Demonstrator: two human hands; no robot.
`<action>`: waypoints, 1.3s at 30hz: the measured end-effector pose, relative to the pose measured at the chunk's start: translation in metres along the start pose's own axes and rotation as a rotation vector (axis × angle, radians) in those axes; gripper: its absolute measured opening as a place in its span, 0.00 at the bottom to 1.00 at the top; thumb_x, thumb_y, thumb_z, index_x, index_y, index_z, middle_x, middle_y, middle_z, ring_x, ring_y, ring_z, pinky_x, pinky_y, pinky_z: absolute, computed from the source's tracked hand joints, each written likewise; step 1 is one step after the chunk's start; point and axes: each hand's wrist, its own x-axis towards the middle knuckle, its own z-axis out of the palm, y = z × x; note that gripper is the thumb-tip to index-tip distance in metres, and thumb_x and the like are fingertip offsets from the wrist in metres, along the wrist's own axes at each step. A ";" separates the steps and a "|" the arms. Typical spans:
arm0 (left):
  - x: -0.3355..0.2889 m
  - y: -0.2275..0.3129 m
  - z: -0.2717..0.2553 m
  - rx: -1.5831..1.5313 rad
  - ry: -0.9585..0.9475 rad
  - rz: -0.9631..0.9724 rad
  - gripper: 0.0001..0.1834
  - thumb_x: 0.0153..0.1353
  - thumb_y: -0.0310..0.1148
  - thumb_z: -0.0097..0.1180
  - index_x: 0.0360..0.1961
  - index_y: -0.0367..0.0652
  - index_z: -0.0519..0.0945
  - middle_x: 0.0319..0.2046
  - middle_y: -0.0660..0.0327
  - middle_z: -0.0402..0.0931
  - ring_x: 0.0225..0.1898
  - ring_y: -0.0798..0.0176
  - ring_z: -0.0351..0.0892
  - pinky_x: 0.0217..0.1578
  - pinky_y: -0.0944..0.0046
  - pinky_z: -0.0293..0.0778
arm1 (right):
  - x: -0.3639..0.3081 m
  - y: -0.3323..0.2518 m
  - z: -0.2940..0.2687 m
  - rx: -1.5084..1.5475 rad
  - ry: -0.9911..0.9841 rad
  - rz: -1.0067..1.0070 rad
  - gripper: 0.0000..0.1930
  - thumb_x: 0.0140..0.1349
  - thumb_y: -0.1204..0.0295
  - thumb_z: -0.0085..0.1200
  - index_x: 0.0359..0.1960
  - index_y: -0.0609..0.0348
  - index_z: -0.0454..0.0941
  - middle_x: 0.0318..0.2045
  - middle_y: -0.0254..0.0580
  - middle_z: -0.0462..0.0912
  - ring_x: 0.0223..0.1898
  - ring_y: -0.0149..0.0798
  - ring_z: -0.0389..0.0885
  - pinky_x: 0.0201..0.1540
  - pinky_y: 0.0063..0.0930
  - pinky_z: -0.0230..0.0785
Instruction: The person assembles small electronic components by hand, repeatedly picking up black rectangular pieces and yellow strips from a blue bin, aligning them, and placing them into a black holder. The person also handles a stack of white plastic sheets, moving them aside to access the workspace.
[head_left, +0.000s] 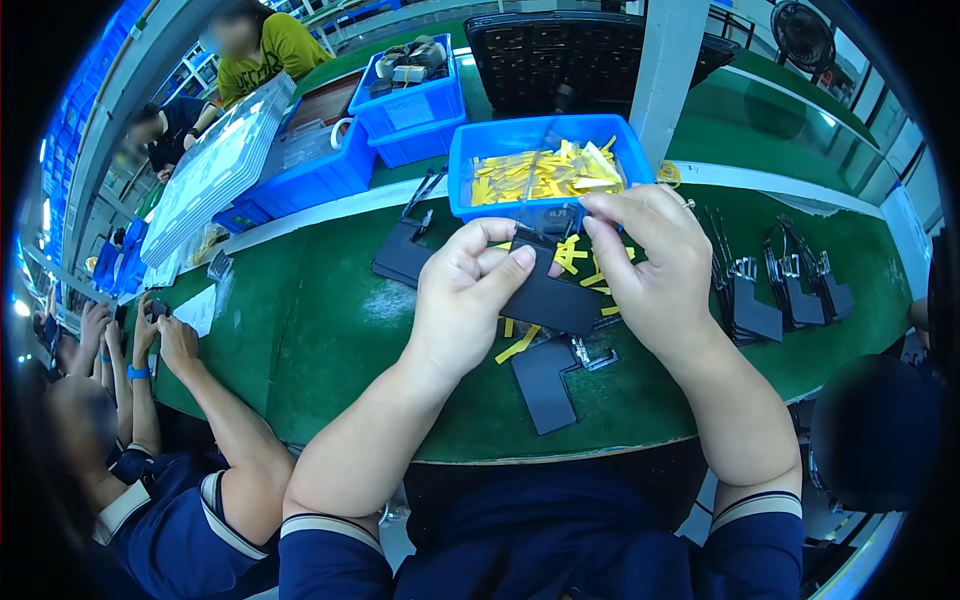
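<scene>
One blue bin [590, 125] holds yellow strips [510, 180].

The flat black piece [552, 300] you hold looks like smooth, dull plastic. At twelve o'clock from it, your blue box [480, 212] is shiny plastic, with yellow strips [528, 176] like paper. At three o'clock you have shiny metal clips [744, 267]. Your sleeve [332, 560] at seven o'clock is dull cloth.
</scene>
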 end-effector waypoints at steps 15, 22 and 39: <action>-0.004 -0.001 0.005 0.181 0.043 0.144 0.11 0.62 0.29 0.51 0.43 0.35 0.71 0.32 0.58 0.82 0.34 0.73 0.78 0.37 0.72 0.73 | 0.000 -0.003 -0.004 0.357 -0.171 0.355 0.05 0.53 0.76 0.56 0.29 0.64 0.81 0.26 0.45 0.80 0.29 0.37 0.79 0.31 0.25 0.69; -0.005 -0.002 0.007 0.171 0.036 0.126 0.10 0.62 0.28 0.51 0.43 0.35 0.71 0.32 0.57 0.81 0.34 0.73 0.78 0.37 0.72 0.74 | -0.001 -0.004 -0.002 0.314 -0.148 0.295 0.04 0.52 0.75 0.55 0.26 0.65 0.77 0.24 0.42 0.78 0.27 0.35 0.78 0.31 0.25 0.68; -0.005 0.005 0.003 -0.278 -0.159 -0.024 0.11 0.60 0.26 0.52 0.43 0.41 0.69 0.35 0.56 0.76 0.37 0.59 0.81 0.37 0.62 0.78 | 0.003 0.005 -0.009 1.224 -0.342 0.651 0.06 0.55 0.76 0.57 0.32 0.65 0.77 0.31 0.37 0.79 0.35 0.28 0.78 0.40 0.23 0.71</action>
